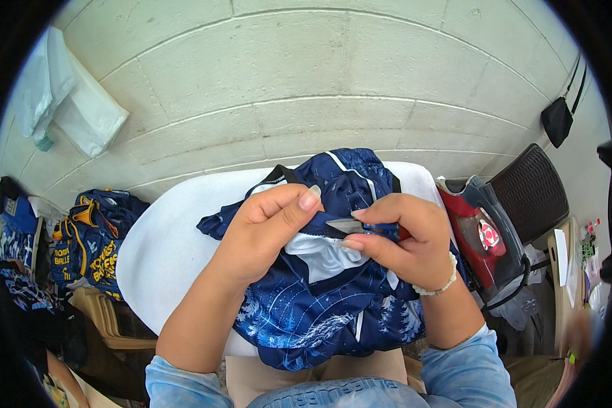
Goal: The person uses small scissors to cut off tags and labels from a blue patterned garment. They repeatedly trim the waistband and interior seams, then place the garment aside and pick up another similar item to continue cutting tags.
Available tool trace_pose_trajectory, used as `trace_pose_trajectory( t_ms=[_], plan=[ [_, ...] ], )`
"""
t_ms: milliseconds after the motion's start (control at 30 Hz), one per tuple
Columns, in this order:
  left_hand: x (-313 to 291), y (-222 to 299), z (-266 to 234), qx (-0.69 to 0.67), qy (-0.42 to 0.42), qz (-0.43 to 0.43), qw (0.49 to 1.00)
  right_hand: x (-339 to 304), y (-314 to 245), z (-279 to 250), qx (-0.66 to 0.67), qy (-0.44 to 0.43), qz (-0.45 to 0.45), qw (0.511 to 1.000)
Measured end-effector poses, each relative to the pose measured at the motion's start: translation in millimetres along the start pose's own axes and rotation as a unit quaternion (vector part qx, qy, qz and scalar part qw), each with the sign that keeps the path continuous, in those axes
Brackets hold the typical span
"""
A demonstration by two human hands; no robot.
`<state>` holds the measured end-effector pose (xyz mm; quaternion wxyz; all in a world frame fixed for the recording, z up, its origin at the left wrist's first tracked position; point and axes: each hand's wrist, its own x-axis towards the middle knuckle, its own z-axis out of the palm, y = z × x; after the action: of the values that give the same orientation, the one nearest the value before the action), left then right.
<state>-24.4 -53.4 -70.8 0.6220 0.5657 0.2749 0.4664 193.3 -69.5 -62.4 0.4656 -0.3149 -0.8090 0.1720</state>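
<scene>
- In the head view, my left hand (265,228) has thumb and forefinger pinched together on an edge of the navy garment (306,306), just above its white inner cloth (328,258).
- My right hand (415,234) holds a pair of small snips (345,224), thumb and forefinger closing around them, metal tips pointing left toward the pinched edge. I can't tell whether the blades touch the cloth or lie just over it.
- The garment sits bunched in front of me on the white padded board (160,245), its printed front spilling toward my lap.
- The main risk, I'd judge, is a nick in the cloth — the fabric looks thin and slippery, and a fold slipping between the blades could be cut along with any thread.
- My left fingertips are near the metal points; if the pinch slips or the snips jump leftward, I could jab myself.
- The bunching hides the layers underneath, so a blade might catch the white inner cloth unseen.
- Much of the weight lies on my side of the board — a slide lapward could tug the edge out of my pinch.
</scene>
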Motion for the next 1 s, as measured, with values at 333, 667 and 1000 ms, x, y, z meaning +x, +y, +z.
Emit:
trace_pose_trajectory(
  t_ms=[333,667,1000],
  plan=[
    [6.9,2.0,-5.2,0.003,-0.012,-0.006,1.0,5.2,3.9,-0.4,0.012,-0.008,0.0,1.0],
    [6.1,2.8,-2.2,-0.017,-0.003,-0.012,1.0,6.2,9.3,3.3,0.024,0.036,-0.008,0.999],
    [7.6,0.2,-3.4,-0.015,-0.028,-0.005,0.999,6.6,8.6,4.2,0.015,0.029,-0.024,0.999]
  ],
)
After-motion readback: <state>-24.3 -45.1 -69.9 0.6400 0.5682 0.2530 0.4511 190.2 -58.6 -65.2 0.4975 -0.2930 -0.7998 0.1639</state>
